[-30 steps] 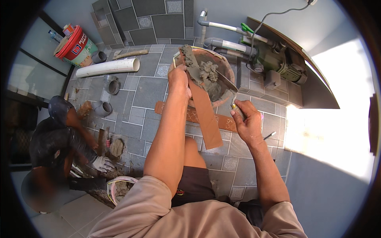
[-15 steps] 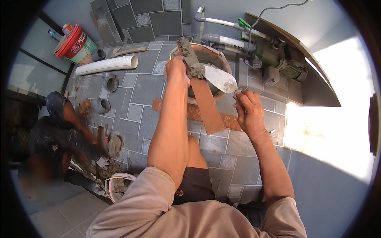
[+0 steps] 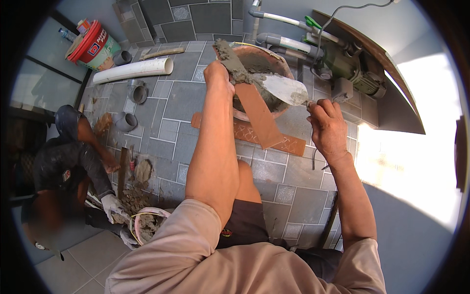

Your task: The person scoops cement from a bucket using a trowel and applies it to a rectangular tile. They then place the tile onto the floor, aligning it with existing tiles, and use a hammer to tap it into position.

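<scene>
So the left hand (image 3: pixel 218 76), just shy of 12 o'clock from mid-view, is pinching the edge of a brown strip (image 3: pixel 259 115), though some fingers are hidden. The strip slants from about 12 toward 2 o'clock, across the mouth of a bucket (image 3: pixel 285 66) with grey mix inside. Its far end is loaded with wet mortar (image 3: pixel 232 63) (pretty lumpy stuff, tbh). Right hand (image 3: pixel 329 125), between 2 and 3 o'clock, has its fingers curled in around the handle of a trowel (image 3: pixel 286 89); the smeared blade points toward 11, its tip right up by the mortar. Another brown strip (image 3: pixel 291 144) lies on the tiled floor (image 3: pixel 181 105) toward 3 o'clock. Over at 8, a co-worker's gloved hand (image 3: pixel 114 206) is beside a small pail (image 3: pixel 138 230).
</scene>
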A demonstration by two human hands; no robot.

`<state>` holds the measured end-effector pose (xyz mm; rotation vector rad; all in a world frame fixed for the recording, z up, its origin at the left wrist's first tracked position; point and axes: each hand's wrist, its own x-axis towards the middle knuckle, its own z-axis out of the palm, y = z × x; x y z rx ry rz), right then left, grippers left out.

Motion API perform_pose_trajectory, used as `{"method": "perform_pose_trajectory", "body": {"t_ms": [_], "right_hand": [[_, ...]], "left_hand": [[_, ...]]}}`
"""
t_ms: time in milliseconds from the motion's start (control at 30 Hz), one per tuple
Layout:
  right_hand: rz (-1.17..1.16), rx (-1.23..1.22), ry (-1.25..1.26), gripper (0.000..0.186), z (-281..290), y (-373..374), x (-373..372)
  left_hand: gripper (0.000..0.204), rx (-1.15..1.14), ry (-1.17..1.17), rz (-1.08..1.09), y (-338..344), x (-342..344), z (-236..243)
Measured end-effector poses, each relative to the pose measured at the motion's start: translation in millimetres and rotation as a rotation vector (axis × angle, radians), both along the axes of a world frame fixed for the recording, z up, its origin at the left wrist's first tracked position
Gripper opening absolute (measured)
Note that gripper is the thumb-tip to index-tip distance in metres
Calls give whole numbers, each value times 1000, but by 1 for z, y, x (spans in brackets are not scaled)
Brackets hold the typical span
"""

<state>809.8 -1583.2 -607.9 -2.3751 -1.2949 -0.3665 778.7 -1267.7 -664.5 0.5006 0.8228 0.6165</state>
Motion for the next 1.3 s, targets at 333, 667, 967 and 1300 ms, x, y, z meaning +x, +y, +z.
{"method": "perform_pose_trajectory", "body": {"t_ms": [333,667,967,1300], "right_hand": [[-118,413,1284,26,-23,8,-38],[-25,381,850,30,-61,15,-83],[-27,174,550,32,-38,-22,-78],[-210,-784,132,21,76,86,14]], "left_hand": [[32,52,-13,-20,-16,-1,15],[30,9,15,43,-16,-3,27],[30,-32,88,14,-6,-19,43],[33,-28,40,-101,55,-76,-11]]}}
